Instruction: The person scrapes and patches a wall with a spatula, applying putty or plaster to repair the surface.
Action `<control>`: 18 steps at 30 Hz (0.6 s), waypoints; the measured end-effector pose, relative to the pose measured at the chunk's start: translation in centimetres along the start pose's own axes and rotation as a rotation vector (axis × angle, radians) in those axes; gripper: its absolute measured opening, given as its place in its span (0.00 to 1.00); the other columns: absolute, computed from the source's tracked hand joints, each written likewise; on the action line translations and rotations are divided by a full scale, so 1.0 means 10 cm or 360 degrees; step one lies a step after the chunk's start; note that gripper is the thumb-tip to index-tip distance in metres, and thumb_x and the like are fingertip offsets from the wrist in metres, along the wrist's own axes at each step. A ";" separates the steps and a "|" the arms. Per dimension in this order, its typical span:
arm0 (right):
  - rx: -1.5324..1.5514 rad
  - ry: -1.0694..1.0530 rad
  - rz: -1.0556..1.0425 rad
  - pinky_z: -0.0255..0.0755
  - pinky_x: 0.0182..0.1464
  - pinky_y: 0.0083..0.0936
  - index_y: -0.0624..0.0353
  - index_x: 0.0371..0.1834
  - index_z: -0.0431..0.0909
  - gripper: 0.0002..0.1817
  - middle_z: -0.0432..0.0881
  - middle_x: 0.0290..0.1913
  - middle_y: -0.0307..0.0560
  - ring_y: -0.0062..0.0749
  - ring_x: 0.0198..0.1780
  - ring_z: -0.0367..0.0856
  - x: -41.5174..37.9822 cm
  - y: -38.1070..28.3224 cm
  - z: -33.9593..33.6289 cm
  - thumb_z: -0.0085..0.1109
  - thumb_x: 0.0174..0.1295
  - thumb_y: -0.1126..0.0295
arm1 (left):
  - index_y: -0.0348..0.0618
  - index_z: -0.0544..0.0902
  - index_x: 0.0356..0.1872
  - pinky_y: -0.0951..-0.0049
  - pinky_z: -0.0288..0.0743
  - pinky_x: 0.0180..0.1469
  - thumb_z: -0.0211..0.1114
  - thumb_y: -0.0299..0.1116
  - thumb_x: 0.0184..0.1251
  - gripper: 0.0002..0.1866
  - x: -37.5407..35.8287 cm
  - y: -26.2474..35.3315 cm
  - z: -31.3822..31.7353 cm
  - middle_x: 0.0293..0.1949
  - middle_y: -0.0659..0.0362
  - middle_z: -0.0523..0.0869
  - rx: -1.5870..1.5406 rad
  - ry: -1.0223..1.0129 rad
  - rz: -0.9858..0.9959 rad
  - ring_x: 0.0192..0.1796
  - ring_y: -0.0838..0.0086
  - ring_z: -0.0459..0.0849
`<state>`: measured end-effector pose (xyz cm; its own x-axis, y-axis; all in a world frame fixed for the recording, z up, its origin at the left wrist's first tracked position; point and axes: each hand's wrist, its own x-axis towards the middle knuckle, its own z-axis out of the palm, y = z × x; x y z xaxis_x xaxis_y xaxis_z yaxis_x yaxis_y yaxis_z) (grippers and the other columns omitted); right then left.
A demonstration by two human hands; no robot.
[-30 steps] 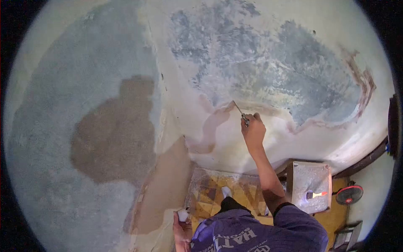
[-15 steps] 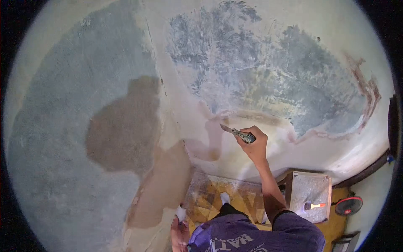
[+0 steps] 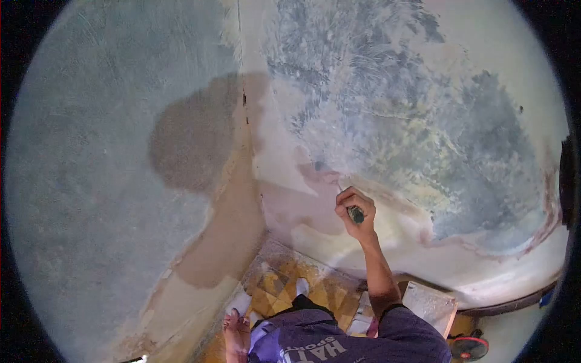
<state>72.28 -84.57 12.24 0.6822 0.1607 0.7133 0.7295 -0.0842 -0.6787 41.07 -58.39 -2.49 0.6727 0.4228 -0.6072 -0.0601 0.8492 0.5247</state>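
My right hand is closed around the paint-spotted handle of a putty knife. Its narrow blade, seen nearly edge-on, reaches to the right wall by the lower edge of a grey-blue patch. Whether the blade touches the wall is hard to tell. Low by my body, my left hand has its fingers curled in. Just beyond its fingertips shows a white thing, and I cannot make out whether the hand holds it.
A grey-blue wall meets the right wall in a cracked corner. My shadow falls across both. Below are a yellow-brown tiled floor and a pale-topped box or table. A red-rimmed fan stands at the lower right.
My view has shifted, so the wall patches sit farther right. My right hand has turned the putty knife, and its blade now looks thin. The left hand stays low by my body.
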 end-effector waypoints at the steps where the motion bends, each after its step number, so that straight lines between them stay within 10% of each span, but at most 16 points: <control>1: 0.0078 -0.0027 -0.0074 0.68 0.28 0.21 0.63 0.17 0.72 0.17 0.77 0.25 0.44 0.25 0.25 0.75 -0.01 0.04 -0.01 0.73 0.52 0.71 | 0.48 0.79 0.37 0.79 0.75 0.34 0.62 0.30 0.70 0.01 0.02 -0.07 -0.02 0.39 0.65 0.85 -0.0022 0.0003 0.0046 0.35 0.84 0.80; 8: 0.0455 0.0231 -0.0812 0.70 0.24 0.25 0.61 0.12 0.69 0.39 0.73 0.15 0.42 0.34 0.15 0.73 0.08 0.33 0.10 0.50 0.60 0.32 | 0.50 0.77 0.37 0.82 0.70 0.29 0.61 0.30 0.70 0.02 -0.04 -0.20 0.44 0.37 0.67 0.83 -0.0058 0.0137 0.0116 0.33 0.85 0.77; 11: 0.0241 0.0602 -0.0407 0.70 0.22 0.26 0.62 0.14 0.69 0.38 0.74 0.16 0.44 0.36 0.15 0.75 0.04 0.74 0.23 0.48 0.62 0.33 | 0.49 0.77 0.39 0.82 0.70 0.30 0.60 0.31 0.71 0.01 -0.05 -0.27 0.60 0.39 0.67 0.83 0.0044 0.0137 0.0138 0.35 0.85 0.78; 15: 0.0199 0.0373 -0.1019 0.67 0.18 0.30 0.63 0.15 0.68 0.35 0.70 0.13 0.46 0.36 0.15 0.72 -0.06 0.54 0.23 0.42 0.69 0.42 | 0.49 0.77 0.43 0.82 0.70 0.31 0.60 0.33 0.72 0.04 -0.03 -0.31 0.76 0.41 0.66 0.83 0.0011 0.0178 0.0177 0.36 0.85 0.79; 18: 0.0105 0.0485 -0.0803 0.71 0.19 0.31 0.63 0.16 0.69 0.35 0.71 0.14 0.45 0.36 0.14 0.73 0.00 0.68 0.28 0.45 0.67 0.41 | 0.49 0.77 0.46 0.81 0.71 0.32 0.60 0.34 0.72 0.07 0.07 -0.45 0.55 0.43 0.65 0.83 -0.0031 0.0131 0.0193 0.37 0.83 0.80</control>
<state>77.10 -82.41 7.11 0.2424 -0.1256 0.9620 0.9694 -0.0079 -0.2453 45.89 -63.65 -1.98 0.5968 0.5466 -0.5875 -0.1522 0.7960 0.5859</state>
